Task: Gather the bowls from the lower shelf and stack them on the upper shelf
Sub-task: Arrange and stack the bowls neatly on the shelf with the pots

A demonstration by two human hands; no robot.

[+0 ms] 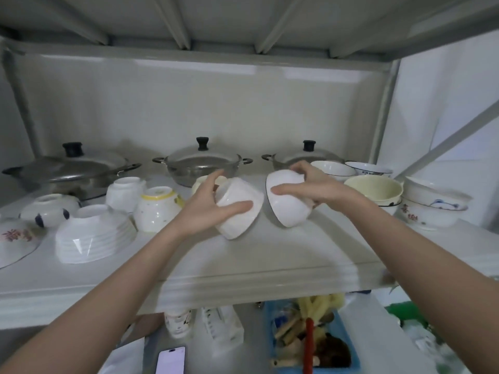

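Observation:
My left hand (pixel 208 209) grips a plain white bowl (pixel 239 209), tilted with its mouth down and to the right, just above the shelf board (pixel 297 255). My right hand (pixel 310 184) grips a white bowl with a dark rim (pixel 289 206), tilted on its side, mouth to the left. The two bowls are close together but apart. Several upside-down bowls stand at the left, among them a ribbed white bowl (pixel 94 236) and a yellow-rimmed bowl (pixel 158 209). Upright bowls stand at the right, such as a cream bowl (pixel 375 188) and stacked flowered bowls (pixel 432 209).
Three lidded steel pots line the back of the shelf: one at the left (pixel 70 168), a middle pot (pixel 202 163) and a right pot (pixel 305 156). Below the shelf edge sit a blue basket of utensils (pixel 313 336), a phone (pixel 171 360) and white bottles (pixel 221 325).

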